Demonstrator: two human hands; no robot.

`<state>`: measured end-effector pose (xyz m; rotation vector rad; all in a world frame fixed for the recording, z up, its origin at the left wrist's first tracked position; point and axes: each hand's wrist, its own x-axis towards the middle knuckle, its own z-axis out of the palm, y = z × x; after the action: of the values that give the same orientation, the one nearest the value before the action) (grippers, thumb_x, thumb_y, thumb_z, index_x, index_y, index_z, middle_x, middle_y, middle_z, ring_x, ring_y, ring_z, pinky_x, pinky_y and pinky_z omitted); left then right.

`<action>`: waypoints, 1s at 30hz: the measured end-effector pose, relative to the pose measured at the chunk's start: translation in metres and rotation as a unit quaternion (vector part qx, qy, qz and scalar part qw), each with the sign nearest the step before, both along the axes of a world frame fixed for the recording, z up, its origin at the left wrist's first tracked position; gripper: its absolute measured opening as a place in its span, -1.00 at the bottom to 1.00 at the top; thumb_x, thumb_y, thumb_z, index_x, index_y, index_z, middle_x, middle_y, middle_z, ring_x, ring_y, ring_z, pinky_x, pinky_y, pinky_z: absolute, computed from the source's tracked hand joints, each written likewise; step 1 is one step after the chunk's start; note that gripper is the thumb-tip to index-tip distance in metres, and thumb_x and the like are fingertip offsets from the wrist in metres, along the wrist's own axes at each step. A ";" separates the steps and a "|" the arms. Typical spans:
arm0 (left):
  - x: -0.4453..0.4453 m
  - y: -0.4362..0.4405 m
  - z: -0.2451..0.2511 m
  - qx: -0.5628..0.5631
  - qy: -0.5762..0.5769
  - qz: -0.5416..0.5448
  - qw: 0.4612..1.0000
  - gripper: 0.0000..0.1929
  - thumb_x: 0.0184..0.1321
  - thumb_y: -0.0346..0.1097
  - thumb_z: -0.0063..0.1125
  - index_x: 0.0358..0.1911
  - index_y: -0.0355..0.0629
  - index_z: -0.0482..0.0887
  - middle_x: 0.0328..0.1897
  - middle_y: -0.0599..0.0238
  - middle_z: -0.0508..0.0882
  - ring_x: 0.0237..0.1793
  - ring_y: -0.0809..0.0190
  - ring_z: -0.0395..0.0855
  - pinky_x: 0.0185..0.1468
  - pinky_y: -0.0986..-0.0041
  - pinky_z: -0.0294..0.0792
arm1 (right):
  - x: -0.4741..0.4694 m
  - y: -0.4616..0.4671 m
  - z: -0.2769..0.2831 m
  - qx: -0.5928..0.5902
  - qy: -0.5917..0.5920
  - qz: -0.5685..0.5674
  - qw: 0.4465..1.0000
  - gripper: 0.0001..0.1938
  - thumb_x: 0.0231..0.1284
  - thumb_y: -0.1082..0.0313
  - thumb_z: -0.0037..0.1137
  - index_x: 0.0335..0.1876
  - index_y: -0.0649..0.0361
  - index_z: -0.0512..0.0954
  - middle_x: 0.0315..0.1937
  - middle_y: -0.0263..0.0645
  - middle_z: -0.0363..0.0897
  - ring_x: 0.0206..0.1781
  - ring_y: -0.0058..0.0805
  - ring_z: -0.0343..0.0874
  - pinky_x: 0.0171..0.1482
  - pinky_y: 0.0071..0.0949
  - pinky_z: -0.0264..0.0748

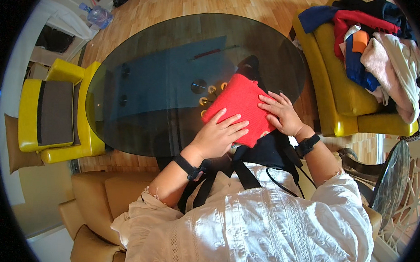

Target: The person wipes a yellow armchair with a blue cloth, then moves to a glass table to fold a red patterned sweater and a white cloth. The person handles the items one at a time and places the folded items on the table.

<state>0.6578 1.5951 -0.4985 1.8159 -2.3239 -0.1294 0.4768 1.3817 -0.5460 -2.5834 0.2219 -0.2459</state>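
A folded red knitted cloth item point(244, 108) lies before me, over the near right edge of an oval dark glass table point(143, 130). My left hand point(220, 134) rests on its lower left part with the fingers spread. On its right side lies my right hand point(281, 114), with the fingertips on top of the fabric and the thumb near the edge. A bit of patterned material shows under the near edge of the red item. What supports it from below is hidden.
A yellow sofa point(327, 90) at the right holds a heap of clothes point(375, 60). At the left stands a yellow armchair point(58, 113). A tan sofa point(93, 192) is at the lower left. A large water bottle point(101, 17) sits beyond the table, and a glass-topped side table point(391, 182) at the right.
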 end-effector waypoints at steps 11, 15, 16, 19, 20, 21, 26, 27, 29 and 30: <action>-0.002 0.014 -0.026 -0.069 -0.037 0.020 0.997 -0.47 -0.11 -0.17 0.22 0.07 0.10 0.54 0.28 0.42 0.46 0.29 0.29 0.36 0.41 0.16 0.02 | -0.004 -0.006 0.002 0.012 -0.035 0.061 0.997 -0.35 -0.28 0.37 0.36 0.13 -0.03 0.45 0.27 -0.27 0.32 0.35 -0.13 0.20 0.33 -0.16 0.17; 0.008 0.009 -0.017 -0.131 0.143 0.131 0.972 -0.57 -0.12 -0.36 0.22 -0.05 -0.04 0.61 0.09 0.24 0.60 0.08 0.13 0.56 0.22 0.23 0.30 | 0.013 -0.001 0.028 0.129 -0.109 -0.002 0.986 -0.53 -0.20 0.40 0.30 -0.03 0.08 0.52 0.01 -0.20 0.54 0.11 -0.14 0.48 0.17 -0.30 0.37; 0.012 0.009 -0.012 -0.134 0.220 0.185 0.948 -0.61 -0.12 -0.41 0.19 -0.10 -0.07 0.62 0.02 0.19 0.63 0.01 0.12 0.60 0.15 0.28 0.36 | 0.019 0.002 0.039 0.171 -0.114 -0.035 0.978 -0.57 -0.19 0.40 0.29 -0.06 0.10 0.53 -0.05 -0.18 0.58 0.04 -0.14 0.53 0.13 -0.32 0.41; 0.023 0.009 0.003 -0.219 0.404 0.311 0.832 -0.70 0.03 -0.46 0.15 -0.10 -0.20 0.56 -0.23 0.20 0.68 -0.25 0.27 0.66 -0.12 0.47 0.47 | 0.041 0.010 0.076 0.185 -0.193 -0.051 0.962 -0.61 -0.14 0.35 0.33 -0.09 0.12 0.53 -0.19 -0.12 0.62 -0.15 -0.21 0.63 -0.05 -0.36 0.52; 0.024 0.010 0.008 -0.229 0.485 0.307 0.786 -0.69 0.07 -0.44 0.15 -0.06 -0.22 0.53 -0.18 0.21 0.66 -0.18 0.30 0.63 -0.06 0.48 0.44 | 0.047 0.013 0.088 0.216 -0.171 -0.069 0.959 -0.60 -0.12 0.32 0.34 -0.09 0.14 0.52 -0.31 -0.12 0.63 -0.28 -0.26 0.66 -0.18 -0.41 0.55; 0.024 0.010 0.012 -0.237 0.562 0.301 0.733 -0.67 0.11 -0.41 0.16 -0.02 -0.25 0.50 -0.12 0.22 0.64 -0.11 0.33 0.59 0.00 0.49 0.42 | 0.054 0.018 0.098 0.249 -0.169 -0.081 0.950 -0.60 -0.11 0.27 0.34 -0.09 0.16 0.52 -0.41 -0.11 0.61 -0.36 -0.31 0.66 -0.22 -0.44 0.55; 0.019 0.037 0.039 -0.132 0.628 0.173 0.747 0.10 -0.23 0.33 0.38 0.31 -0.23 0.16 0.23 0.12 0.40 0.24 0.21 0.35 0.31 0.38 0.14 | 0.083 0.014 0.126 0.267 -0.029 -0.123 0.955 -0.55 -0.14 0.15 0.33 -0.10 0.20 0.53 -0.40 -0.11 0.62 -0.31 -0.34 0.65 -0.18 -0.44 0.54; 0.017 0.040 0.040 -0.135 0.631 0.170 0.745 0.09 -0.23 0.28 0.41 0.32 -0.22 0.13 0.26 0.10 0.37 0.26 0.20 0.33 0.33 0.36 0.12 | 0.087 0.010 0.125 0.282 -0.004 -0.104 0.954 -0.54 -0.15 0.14 0.34 -0.10 0.20 0.53 -0.39 -0.11 0.62 -0.30 -0.33 0.65 -0.17 -0.44 0.54; 0.017 0.043 0.036 -0.147 0.637 0.159 0.740 0.10 -0.22 0.17 0.46 0.36 -0.19 0.08 0.31 0.06 0.32 0.30 0.16 0.30 0.35 0.32 0.10 | 0.098 0.006 0.114 0.277 0.041 -0.130 0.951 -0.49 -0.18 0.10 0.35 -0.06 0.20 0.54 -0.35 -0.09 0.62 -0.27 -0.33 0.65 -0.16 -0.42 0.54; 0.020 0.046 0.032 -0.119 0.555 0.202 0.798 0.08 -0.22 -0.08 0.50 0.39 -0.15 0.04 0.36 0.01 0.25 0.34 0.12 0.25 0.37 0.28 0.07 | 0.103 0.005 0.106 0.274 0.045 -0.133 0.951 -0.48 -0.18 0.10 0.35 -0.05 0.20 0.54 -0.35 -0.09 0.62 -0.26 -0.33 0.65 -0.15 -0.42 0.54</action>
<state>0.6774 1.6412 -0.4668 1.4231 -1.0572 -0.6102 0.5793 1.3870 -0.4398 -2.0093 0.5858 -0.1373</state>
